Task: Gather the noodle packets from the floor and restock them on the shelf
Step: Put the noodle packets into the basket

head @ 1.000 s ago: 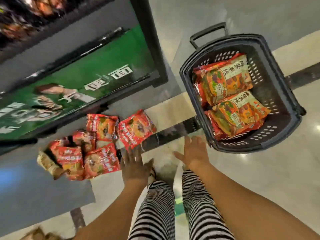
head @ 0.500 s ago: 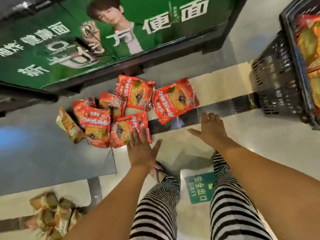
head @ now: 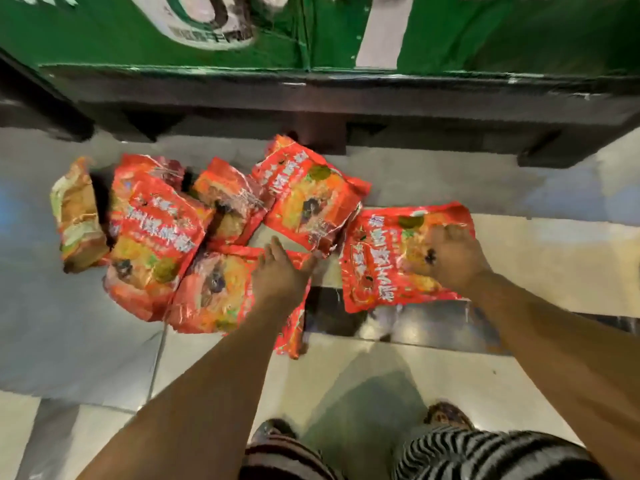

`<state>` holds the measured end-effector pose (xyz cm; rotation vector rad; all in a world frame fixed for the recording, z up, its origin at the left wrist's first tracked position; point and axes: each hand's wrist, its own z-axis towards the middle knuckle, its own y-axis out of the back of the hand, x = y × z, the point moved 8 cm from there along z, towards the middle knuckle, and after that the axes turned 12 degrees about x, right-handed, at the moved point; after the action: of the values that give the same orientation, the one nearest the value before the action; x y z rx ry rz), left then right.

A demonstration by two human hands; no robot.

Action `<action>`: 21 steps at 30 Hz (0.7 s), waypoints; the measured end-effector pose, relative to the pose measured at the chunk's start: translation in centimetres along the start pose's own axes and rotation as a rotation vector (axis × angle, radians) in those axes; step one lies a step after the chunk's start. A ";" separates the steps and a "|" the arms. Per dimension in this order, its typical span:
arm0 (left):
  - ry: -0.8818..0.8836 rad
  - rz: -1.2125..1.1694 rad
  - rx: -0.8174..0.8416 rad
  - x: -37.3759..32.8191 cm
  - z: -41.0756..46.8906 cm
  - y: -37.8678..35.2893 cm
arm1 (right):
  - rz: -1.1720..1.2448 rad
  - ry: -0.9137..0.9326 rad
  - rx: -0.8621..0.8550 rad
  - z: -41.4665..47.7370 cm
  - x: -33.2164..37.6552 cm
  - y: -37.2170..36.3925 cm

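Both hands have pushed forward since 0.5 s ago, and the head has dipped toward the pile, so the packets fill more of the view. The right hand (head: 450,259), which hung over bare floor (head: 86,341) before, now sits on the right packet (head: 388,261), the one lying apart at the right end of the pile. Its fingers are spread and bent down onto the wrapper's upper right part. Blur hides whether they have closed on it.

The left hand (head: 280,275), earlier at the near edge of the front packet (head: 211,292), now lies over that packet's right side. It is palm down, with fingers straight and together and the thumb angled out to the right. It holds nothing.

At least 6 noodle packets lie on the floor just in front of the shelf base (head: 346,98). None has shifted from its earlier spot. The back packet (head: 304,199) overlaps the right packet's upper left corner. A smaller packet (head: 228,206) lies beside it to the left. A large left packet (head: 156,244) covers another red one behind it. A brown packet (head: 78,216) stands on edge at the far left.

The green poster panel (head: 138,39) of the shelf now spans the whole top of the view. Striped trousers (head: 485,455) and a sandal (head: 446,414) show at the bottom.
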<state>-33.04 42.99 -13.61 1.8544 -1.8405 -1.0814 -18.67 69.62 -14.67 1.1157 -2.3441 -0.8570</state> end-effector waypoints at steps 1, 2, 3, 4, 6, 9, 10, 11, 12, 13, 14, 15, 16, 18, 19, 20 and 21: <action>-0.010 -0.083 -0.031 0.2 2.3 -0.1 | 0.007 0.006 -0.025 2.2 -0.2 0.3; -0.028 -0.140 -0.072 0.5 4.3 -0.2 | 0.006 0.018 -0.046 4.2 -0.4 0.8; -0.049 -0.149 -0.117 0.8 6.2 -0.2 | -0.003 0.041 -0.072 5.8 -0.5 1.4; -0.064 -0.131 -0.166 1.0 7.7 -0.4 | -0.004 0.064 -0.095 7.2 -0.6 2.0; -0.062 -0.128 -0.260 1.5 9.8 -1.2 | 0.008 0.100 -0.108 9.2 -0.7 2.1; -0.015 -0.175 -0.277 1.8 11.3 -3.5 | -0.042 0.139 -0.079 10.7 -0.4 0.7; -0.004 -0.175 -0.267 1.7 11.4 -4.0 | -0.071 0.147 -0.082 10.7 -0.4 0.5; 0.009 -0.182 -0.256 1.7 11.6 -4.2 | -0.096 0.148 -0.093 10.2 -0.4 0.3; 0.024 -0.194 -0.247 1.7 11.5 -4.1 | -0.109 0.141 -0.107 9.7 -0.8 0.2; 0.044 -0.215 -0.242 1.7 11.5 -3.9 | -0.124 0.128 -0.115 9.1 -1.1 0.0; 0.065 -0.240 -0.242 1.7 11.3 -3.7 | -0.143 0.116 -0.116 8.6 -1.4 -0.3; 0.084 -0.261 -0.240 1.7 11.2 -3.6 | -0.168 0.110 -0.107 8.3 -1.5 -0.7; 0.095 -0.282 -0.231 1.7 11.0 -3.5 | -0.183 0.113 -0.096 8.2 -1.5 -1.1; 0.076 -0.365 -0.187 1.5 11.6 -3.6 | -0.187 0.132 -0.080 8.3 -1.1 -1.0; 0.066 -0.461 -0.145 1.6 12.5 -3.8 | -0.190 0.142 -0.081 8.3 -0.8 -0.5; 0.075 -0.586 -0.105 1.8 13.4 -4.0 | -0.194 0.150 -0.090 8.4 -0.7 0.1; 0.097 -0.709 -0.092 2.4 14.6 -4.4 | -0.196 0.152 -0.105 8.4 -0.6 0.7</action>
<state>-40.23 45.40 -27.03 2.5194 -1.0571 -1.2176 -23.64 73.37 -20.43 1.3323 -2.0685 -0.9165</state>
